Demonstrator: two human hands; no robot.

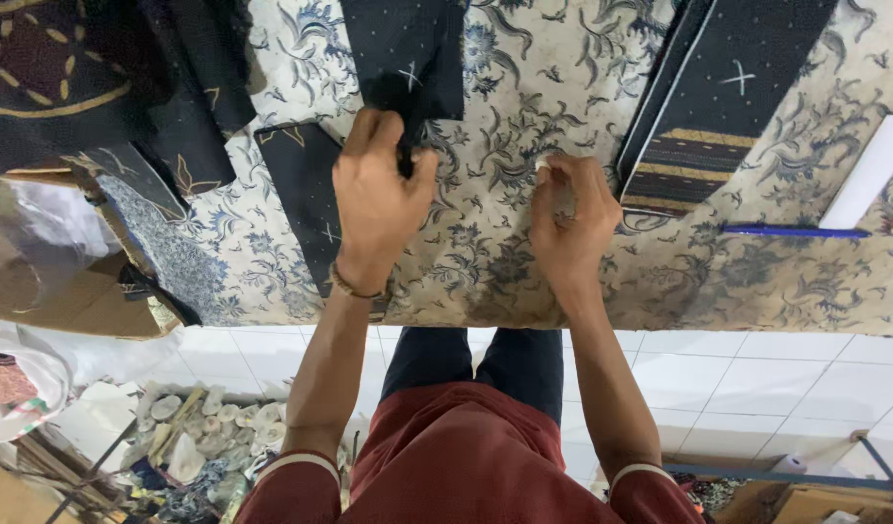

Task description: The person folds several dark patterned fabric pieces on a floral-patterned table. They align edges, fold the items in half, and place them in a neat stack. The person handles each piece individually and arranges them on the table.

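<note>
My left hand point(378, 194) pinches the lower edge of a dark navy dotted fabric piece point(407, 49) marked with a white cross. The piece lies on a cream floral cloth point(485, 262) that covers the table. My right hand point(568, 218) rests on the floral cloth to the right, its fingers curled together around a small white bit point(543, 169) at the fingertips; I cannot tell what it is. A thin bracelet sits on my left wrist.
Another dark piece point(301, 184) lies just left of my left hand. A dark panel with a gold striped band point(718, 107) is at the upper right, beside a blue pen point(795, 231) and a white sheet point(868, 175). Dark fabrics point(87, 78) pile at upper left. Scraps point(194, 437) litter the tiled floor.
</note>
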